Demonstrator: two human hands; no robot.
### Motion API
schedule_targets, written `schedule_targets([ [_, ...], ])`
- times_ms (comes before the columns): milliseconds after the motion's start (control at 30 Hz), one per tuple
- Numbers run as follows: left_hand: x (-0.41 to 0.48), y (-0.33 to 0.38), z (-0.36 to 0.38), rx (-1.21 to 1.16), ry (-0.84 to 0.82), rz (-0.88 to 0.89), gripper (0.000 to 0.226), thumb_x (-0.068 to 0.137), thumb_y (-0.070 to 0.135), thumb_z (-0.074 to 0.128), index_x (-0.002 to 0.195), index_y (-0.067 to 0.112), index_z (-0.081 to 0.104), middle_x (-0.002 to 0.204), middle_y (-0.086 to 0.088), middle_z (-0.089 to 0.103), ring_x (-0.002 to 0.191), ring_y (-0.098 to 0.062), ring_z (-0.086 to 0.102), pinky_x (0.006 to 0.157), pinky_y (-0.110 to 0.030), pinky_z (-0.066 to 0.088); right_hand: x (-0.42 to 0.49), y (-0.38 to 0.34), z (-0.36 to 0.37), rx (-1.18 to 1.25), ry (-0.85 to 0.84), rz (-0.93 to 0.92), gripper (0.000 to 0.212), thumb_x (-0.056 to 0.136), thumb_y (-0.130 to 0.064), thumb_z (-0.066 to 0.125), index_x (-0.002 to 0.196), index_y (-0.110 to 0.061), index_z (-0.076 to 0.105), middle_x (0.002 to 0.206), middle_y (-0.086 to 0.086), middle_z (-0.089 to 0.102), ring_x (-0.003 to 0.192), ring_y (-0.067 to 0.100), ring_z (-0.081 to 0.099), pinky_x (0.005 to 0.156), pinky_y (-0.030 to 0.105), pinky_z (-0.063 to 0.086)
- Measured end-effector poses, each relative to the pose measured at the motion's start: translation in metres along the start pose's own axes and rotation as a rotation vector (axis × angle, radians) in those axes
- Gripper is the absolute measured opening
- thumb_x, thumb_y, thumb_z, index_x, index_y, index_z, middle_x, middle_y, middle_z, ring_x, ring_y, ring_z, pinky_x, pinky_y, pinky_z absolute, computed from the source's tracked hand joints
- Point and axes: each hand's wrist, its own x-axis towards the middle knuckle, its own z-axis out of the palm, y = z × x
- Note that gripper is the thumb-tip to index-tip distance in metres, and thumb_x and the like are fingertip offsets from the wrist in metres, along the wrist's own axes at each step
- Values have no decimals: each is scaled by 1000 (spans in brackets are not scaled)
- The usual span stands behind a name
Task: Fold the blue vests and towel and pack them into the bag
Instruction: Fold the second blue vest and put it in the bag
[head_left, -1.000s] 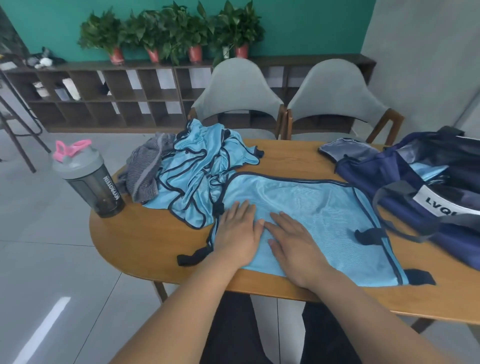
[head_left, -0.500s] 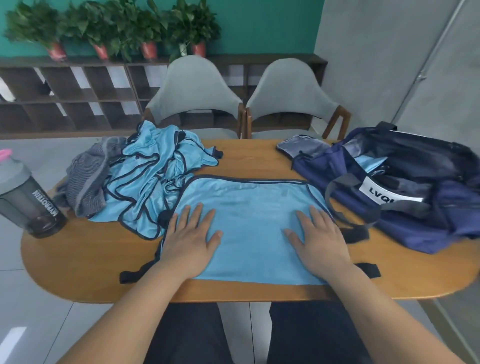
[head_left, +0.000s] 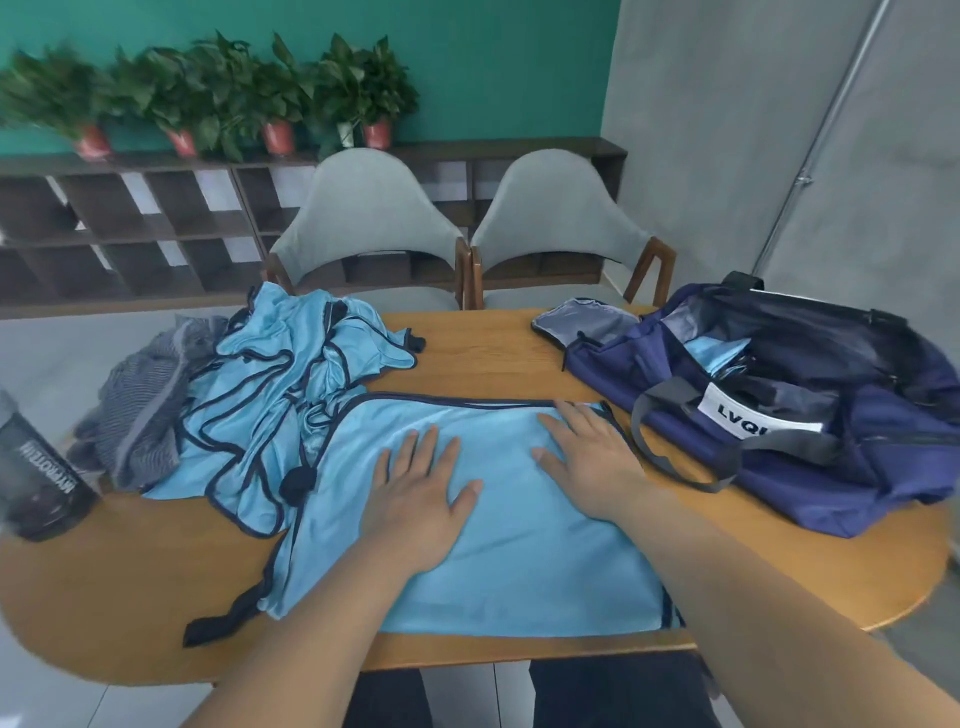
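A light blue vest (head_left: 498, 571) with dark trim lies spread flat at the front of the wooden table (head_left: 119, 597). My left hand (head_left: 421, 493) presses flat on its middle. My right hand (head_left: 587, 457) lies flat near its far right corner, fingers spread. More blue vests (head_left: 291, 379) sit crumpled in a heap at the left, beside a grey striped towel (head_left: 140, 415). The navy bag (head_left: 810, 410) stands unzipped at the right, with a bit of blue cloth showing inside.
A dark shaker bottle (head_left: 36, 478) stands at the table's left edge. Two grey chairs (head_left: 363, 218) face me across the table. Behind them runs a low shelf (head_left: 130, 208) topped with potted plants.
My hands slid apart across the flat vest; the right one moved up toward its far right corner near the bag. My view turned further right and the bottle slid to the frame edge.
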Motion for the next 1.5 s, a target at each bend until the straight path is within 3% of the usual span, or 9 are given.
schedule_targets([
  [167,3,-14,-6,21,-42,22,79,99,76,2,166,37,-11,172,9,-25,157,-17,-30,129,-50,-13,9,26,-1,-90,44,-17,53,111,-37,39,162,-23,31,171,9,21,159,29,14,129,40,16],
  [333,-1,4,-15,-41,46,118,78,102,73,13,168,32,7,176,8,-7,160,-16,-17,130,-43,-8,22,42,-13,-136,33,-2,76,94,2,54,162,-20,31,170,10,19,158,28,15,127,37,25],
  [467,-19,61,-19,-221,31,392,72,105,66,36,166,29,25,175,9,8,161,-13,1,130,-31,1,28,45,-30,-187,0,32,83,86,1,64,160,-17,32,159,13,34,146,32,32,113,35,43],
  [633,-45,106,5,-55,-81,543,77,102,75,24,167,36,10,176,8,-9,160,-17,-18,129,-46,-11,30,47,-37,-150,0,73,66,94,-6,62,155,-18,39,134,9,47,124,31,43,99,40,50],
  [733,-48,105,5,-87,64,591,72,103,71,32,160,28,35,170,4,23,158,-22,12,129,-46,12,28,53,-42,-169,23,73,49,96,-8,59,144,-15,51,128,11,49,121,32,46,98,42,50],
  [800,-52,106,3,-158,176,688,63,102,68,43,146,24,55,144,7,47,135,-18,41,115,-41,36,25,55,-47,-190,20,53,41,96,-10,61,136,-17,58,123,11,50,117,32,50,94,44,52],
  [967,-63,121,8,-119,142,867,64,93,72,56,136,25,62,120,7,54,109,-16,48,94,-34,43,15,56,-58,-173,-7,-1,42,99,-13,59,138,-27,56,122,9,59,110,33,60,85,41,53],
  [1300,-88,146,15,163,368,826,42,94,61,57,118,27,67,106,8,57,95,-17,53,71,-34,47,3,62,-73,138,189,51,33,91,-20,73,124,-17,68,100,4,70,92,25,64,79,38,54],
  [1500,-92,167,13,156,371,715,25,93,52,69,88,27,70,81,7,57,72,-15,55,48,-28,39,2,61,-75,225,210,53,32,92,-20,76,122,-18,66,89,-5,63,82,15,59,72,30,45],
])
